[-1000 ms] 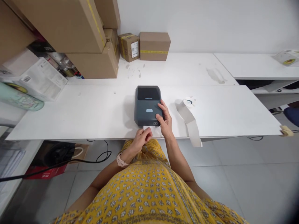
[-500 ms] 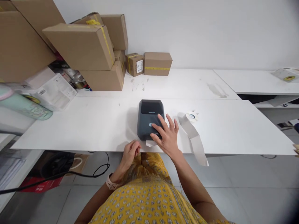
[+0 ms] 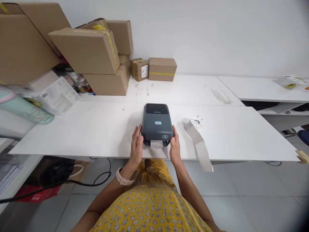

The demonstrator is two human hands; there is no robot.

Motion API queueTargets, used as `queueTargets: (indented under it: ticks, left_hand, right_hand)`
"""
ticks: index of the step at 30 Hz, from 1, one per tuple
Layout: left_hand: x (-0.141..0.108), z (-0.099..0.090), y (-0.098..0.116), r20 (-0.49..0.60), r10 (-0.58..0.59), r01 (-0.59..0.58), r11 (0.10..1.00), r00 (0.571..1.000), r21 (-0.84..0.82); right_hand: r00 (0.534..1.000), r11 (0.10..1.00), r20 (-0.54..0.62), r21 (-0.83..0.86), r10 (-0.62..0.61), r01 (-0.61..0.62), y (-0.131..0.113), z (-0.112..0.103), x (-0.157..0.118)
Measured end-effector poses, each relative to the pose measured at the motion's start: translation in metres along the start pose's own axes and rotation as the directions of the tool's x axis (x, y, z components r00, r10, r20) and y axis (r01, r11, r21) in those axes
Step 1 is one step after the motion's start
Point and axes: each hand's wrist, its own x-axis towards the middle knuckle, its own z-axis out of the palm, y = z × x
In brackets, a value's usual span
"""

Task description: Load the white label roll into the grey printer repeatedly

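A dark grey label printer (image 3: pixel 157 124) rests on the white table near its front edge, its front lid slightly raised. A strip of white paper (image 3: pixel 156 144) sticks out of its front. My left hand (image 3: pixel 136 145) is pressed against the printer's left side, and my right hand (image 3: pixel 175 145) against its right side. Both hold it between them. To the right lies a label roll (image 3: pixel 196 121), with its unrolled strip (image 3: pixel 202 149) hanging over the table's front edge.
Stacked cardboard boxes (image 3: pixel 84 51) fill the back left, beside a white box (image 3: pixel 56 95) and a mint green bottle (image 3: pixel 29 108). Two small boxes stand against the wall, one of them wide (image 3: pixel 162 69). A black cable (image 3: pixel 79 183) crosses below the table at left.
My right hand has left the printer's top and moved to its right side. My left hand has risen from the table edge to its left side. The printer's front now shows a gap.
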Motion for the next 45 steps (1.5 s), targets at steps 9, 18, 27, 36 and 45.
queueTargets:
  ticks: [9,18,27,36,45]
  left_hand:
    - [0.093,0.005,0.022,-0.063,0.137,-0.137,0.991,0.989,0.003]
    - [0.107,0.023,-0.011,0.071,-0.066,0.058,0.993,0.995,0.102]
    - [0.096,0.019,-0.014,0.080,-0.089,0.073,0.979,0.993,0.189]
    - [0.097,0.017,-0.022,0.102,-0.035,0.017,0.984,0.994,0.177]
    - [0.100,0.014,-0.026,0.131,0.011,-0.047,0.961,0.991,0.273]
  right_hand:
    - [0.939,0.912,-0.076,-0.273,-0.336,0.305,-0.043,-0.001,0.105]
    - [0.959,0.934,-0.081,-0.260,-0.273,0.244,-0.057,0.017,0.201]
    - [0.802,0.696,0.529,-0.466,-0.276,0.547,-0.045,0.019,0.136]
    - [0.461,0.604,0.887,-0.384,0.030,0.698,-0.040,0.037,0.162]
    - [0.415,0.865,0.904,-0.120,-0.108,0.487,-0.056,-0.009,0.171]
